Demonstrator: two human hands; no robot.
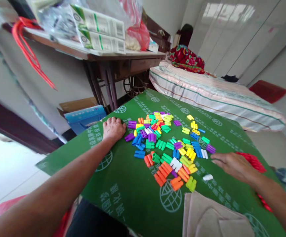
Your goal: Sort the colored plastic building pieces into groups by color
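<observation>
A spread of small plastic building pieces (pixel 167 144) in orange, green, blue, yellow, purple and white lies on a green board (pixel 133 194) printed with white globes and text. My left hand (pixel 113 128) rests palm down on the board at the left edge of the pile, fingers curled forward beside the purple pieces. On the pile's right side lies my right hand (pixel 231 164), flat, fingers stretched toward the blue and purple pieces. A single white piece (pixel 207 177) sits just below that hand. Neither hand holds anything.
A beige cloth (pixel 207 217) covers the board's near edge. A red object (pixel 252 162) pokes out behind my right hand. A wooden sewing table (pixel 108 59) with boxes and bags stands at the back left, a bed (pixel 214 95) at the back right, blue cartons (pixel 85 117) on the floor.
</observation>
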